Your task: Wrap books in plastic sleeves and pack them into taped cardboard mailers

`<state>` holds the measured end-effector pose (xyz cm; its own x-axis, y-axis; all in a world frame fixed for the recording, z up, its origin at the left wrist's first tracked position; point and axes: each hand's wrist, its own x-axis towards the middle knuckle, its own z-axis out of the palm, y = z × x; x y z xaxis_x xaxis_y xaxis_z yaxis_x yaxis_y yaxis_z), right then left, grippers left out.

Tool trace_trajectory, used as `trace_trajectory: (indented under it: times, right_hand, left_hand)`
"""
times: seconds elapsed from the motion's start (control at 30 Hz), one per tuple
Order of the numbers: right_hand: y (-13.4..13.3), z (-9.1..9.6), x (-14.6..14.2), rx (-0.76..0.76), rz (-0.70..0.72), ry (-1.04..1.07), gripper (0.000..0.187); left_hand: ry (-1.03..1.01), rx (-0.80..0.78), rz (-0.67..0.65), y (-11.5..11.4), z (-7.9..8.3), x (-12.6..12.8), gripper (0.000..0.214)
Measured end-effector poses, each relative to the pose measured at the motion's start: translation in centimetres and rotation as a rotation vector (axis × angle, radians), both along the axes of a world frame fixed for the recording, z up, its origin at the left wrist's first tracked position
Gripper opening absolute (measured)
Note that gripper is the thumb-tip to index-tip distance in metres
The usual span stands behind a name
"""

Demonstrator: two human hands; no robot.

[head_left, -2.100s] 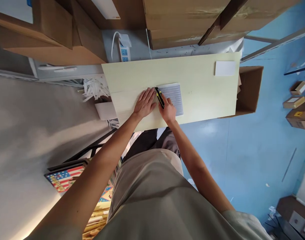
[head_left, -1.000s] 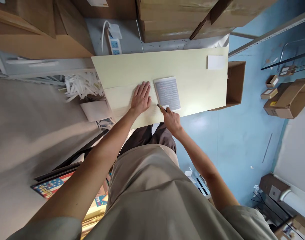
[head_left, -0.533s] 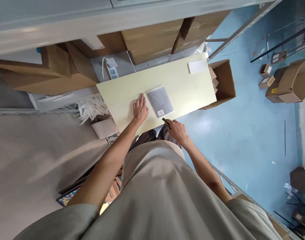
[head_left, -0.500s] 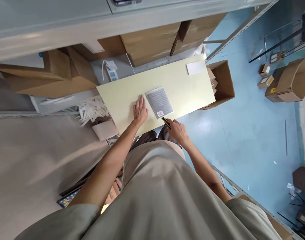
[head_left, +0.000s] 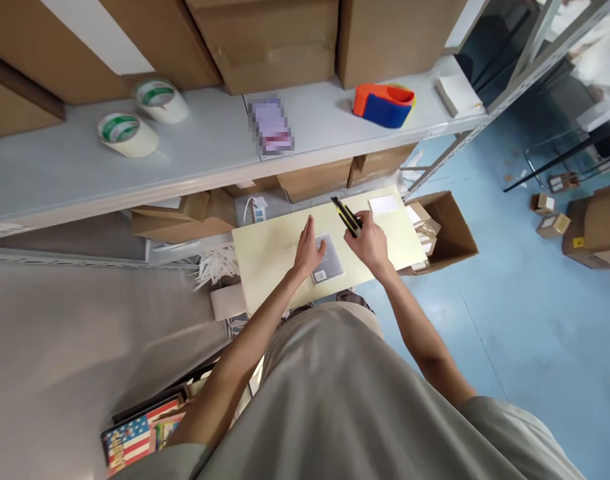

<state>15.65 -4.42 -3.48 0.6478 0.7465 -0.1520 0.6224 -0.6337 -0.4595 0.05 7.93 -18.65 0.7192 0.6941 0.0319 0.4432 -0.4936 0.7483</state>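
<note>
A pale yellow table [head_left: 269, 257] lies below me. On it rests a grey printed booklet [head_left: 329, 267] with a barcode at its near corner. My left hand [head_left: 309, 249] lies on the booklet's left edge, fingers flat and stretched out. My right hand [head_left: 369, 241] is raised above the table, closed round a black and yellow utility knife [head_left: 347, 217] that points up and to the left. A small white card [head_left: 383, 204] sits at the table's far right corner.
A grey shelf [head_left: 85, 177] carries two tape rolls [head_left: 127, 135], an orange and blue tape dispenser [head_left: 383, 105] and cardboard boxes [head_left: 265, 40]. An open carton [head_left: 442, 230] stands right of the table on the blue floor. White paper strips [head_left: 215, 267] pile at the table's left.
My right hand lifted the knife from the table's near edge up over the booklet's far right. My left hand slid right onto the booklet. The view tilted up and now shows the shelf.
</note>
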Motion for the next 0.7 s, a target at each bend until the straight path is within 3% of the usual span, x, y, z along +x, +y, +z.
trace_trajectory:
  times: [0.13,0.23,0.33,0.4,0.47,0.53,0.6,0.7]
  right_hand:
    - [7.4,3.0,5.9,0.250,0.129,-0.180,0.045]
    - [13.5,4.2,9.6,0.295,0.204,-0.290,0.043]
    - [19.1,3.7,12.5,0.254,0.249,-0.335,0.040]
    - [22.3,2.6,14.1,0.236,0.271,-0.324,0.037]
    - [24.7,1.7,15.2,0.255,0.301,-0.305,0.036]
    - [26.0,1.2,16.0,0.303,0.332,-0.294,0.038]
    - [26.0,1.4,16.0,0.330,0.341,-0.301,0.043]
    - [23.0,1.5,14.7,0.352,0.361,-0.347,0.047]
  left_hand:
    - [-0.144,0.249,0.023,3.5,6.9,5.8,0.097]
    - [-0.128,0.394,0.080,6.0,12.1,8.6,0.096]
    - [-0.058,0.498,0.141,7.3,16.1,10.0,0.094]
    - [-0.014,0.538,0.195,7.6,17.6,10.4,0.092]
    - [0.027,0.556,0.235,7.7,17.8,10.3,0.090]
    - [0.063,0.552,0.252,7.8,16.5,9.7,0.087]
    - [0.071,0.508,0.265,7.6,13.8,8.5,0.083]
    - [0.040,0.324,0.344,5.9,7.8,5.3,0.076]
